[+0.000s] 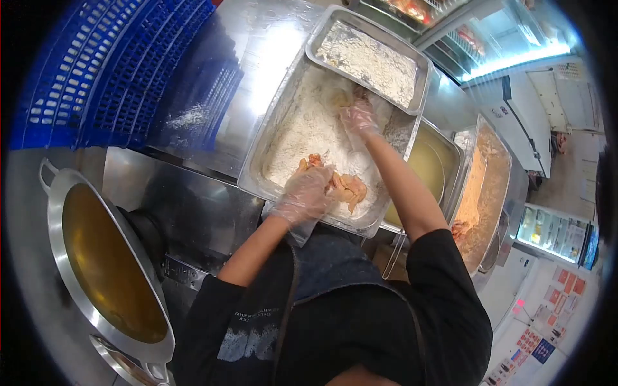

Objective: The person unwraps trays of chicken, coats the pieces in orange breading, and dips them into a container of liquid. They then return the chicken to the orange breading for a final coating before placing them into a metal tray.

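My left hand (307, 195), in a clear plastic glove, is closed on raw chicken pieces (349, 192) near the front of a large metal tray (253, 168). White flour (306, 128) covers the bottom of this tray. Further back in it is my right hand (359, 116), also gloved, beside the flour and just below the smaller tray. Its fingers are partly hidden, and what they hold, if anything, cannot be made out. The smaller metal tray (421, 96) of flour rests across the large tray's back end.
A wok (58, 225) of oil stands at the lower left, below blue plastic baskets (116, 77). To the right are a pan (454, 151) of yellowish liquid with a wire strainer handle (394, 256) and a tray (507, 174) of orange coating. Glass-door refrigerators (489, 38) stand behind.
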A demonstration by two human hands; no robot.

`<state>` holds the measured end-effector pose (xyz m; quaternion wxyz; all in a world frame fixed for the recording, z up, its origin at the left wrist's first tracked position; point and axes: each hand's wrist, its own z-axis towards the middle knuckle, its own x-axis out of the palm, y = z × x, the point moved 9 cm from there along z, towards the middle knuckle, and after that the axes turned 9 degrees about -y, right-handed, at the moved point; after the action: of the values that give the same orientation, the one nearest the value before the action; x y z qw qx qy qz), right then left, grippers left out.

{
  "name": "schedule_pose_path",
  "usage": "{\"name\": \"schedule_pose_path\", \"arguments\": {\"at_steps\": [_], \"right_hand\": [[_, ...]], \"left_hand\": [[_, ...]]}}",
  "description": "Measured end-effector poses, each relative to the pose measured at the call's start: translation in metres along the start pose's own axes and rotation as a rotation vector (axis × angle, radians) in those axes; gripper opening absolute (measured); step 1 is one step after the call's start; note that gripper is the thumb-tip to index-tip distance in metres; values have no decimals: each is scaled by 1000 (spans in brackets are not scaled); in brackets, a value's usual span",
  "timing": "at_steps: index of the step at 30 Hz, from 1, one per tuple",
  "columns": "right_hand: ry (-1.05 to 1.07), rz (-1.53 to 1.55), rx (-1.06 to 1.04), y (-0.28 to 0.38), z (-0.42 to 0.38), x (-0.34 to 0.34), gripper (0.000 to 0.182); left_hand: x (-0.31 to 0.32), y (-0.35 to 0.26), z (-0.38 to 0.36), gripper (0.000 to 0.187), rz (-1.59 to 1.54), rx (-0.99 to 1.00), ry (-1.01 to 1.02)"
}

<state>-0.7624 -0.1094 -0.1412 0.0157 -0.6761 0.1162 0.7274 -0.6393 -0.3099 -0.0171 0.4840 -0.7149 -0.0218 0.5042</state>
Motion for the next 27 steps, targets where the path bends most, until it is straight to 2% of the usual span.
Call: {"name": "schedule_pose_path", "arguments": {"at_steps": [2,3,4,6,7,9,11,13,14,15,16,17,18,19,20,22,24,26,27], "right_hand": [[107,196,189,2,-25,-70,60],[470,322,293,11,-44,-106,64],[471,327,314,13,-60,-130,64],[423,242,234,16,-90,-164,65],[411,243,265,10,-107,-165,65],[-9,578,196,9,-123,-199,59],[-188,525,289,4,-132,-236,61],[-290,514,210,7,-131,-229,69],[-237,537,84,5,-129,-191,67],[-120,464,198,-3,-132,-182,63],[-155,458,244,-11,-136,-195,63],[-328,488,214,-14,-137,-223,62],[-493,517,181,-18,-146,-249,61],[-491,364,286,-31,-161,-255,59],[-505,365,314,-42,-177,-266,59],[-465,518,528,-87,-220,-275,60],[-494,537,516,-135,-274,-268,60],[-386,402,732,-181,-325,-282,63],[-429,538,828,-217,-359,-272,63]], "left_hand": [[-12,13,2,38,-64,-132,14],[-13,20,7,38,-90,-145,40],[-17,23,10,38,-91,-136,59],[-36,22,21,44,-87,-152,33],[-35,26,23,45,-38,-235,148],[-54,18,21,46,-53,-139,-15],[-72,-12,29,48,-497,-199,-74],[-44,17,51,50,-901,-298,-123],[-41,6,60,50,-891,-272,-47],[-59,-14,73,50,-339,-65,-118],[-69,-44,86,50,199,168,-218],[-70,-49,92,51,71,158,-204],[-62,-50,95,51,-272,42,-109],[-52,-51,96,52,-538,-65,-38],[-41,-59,94,52,-698,-121,12],[-21,-77,87,53,-827,-170,86],[-1,-96,80,54,-884,-197,126],[14,-117,79,55,-893,-183,130],[20,-130,81,53,-861,-119,109]]}}
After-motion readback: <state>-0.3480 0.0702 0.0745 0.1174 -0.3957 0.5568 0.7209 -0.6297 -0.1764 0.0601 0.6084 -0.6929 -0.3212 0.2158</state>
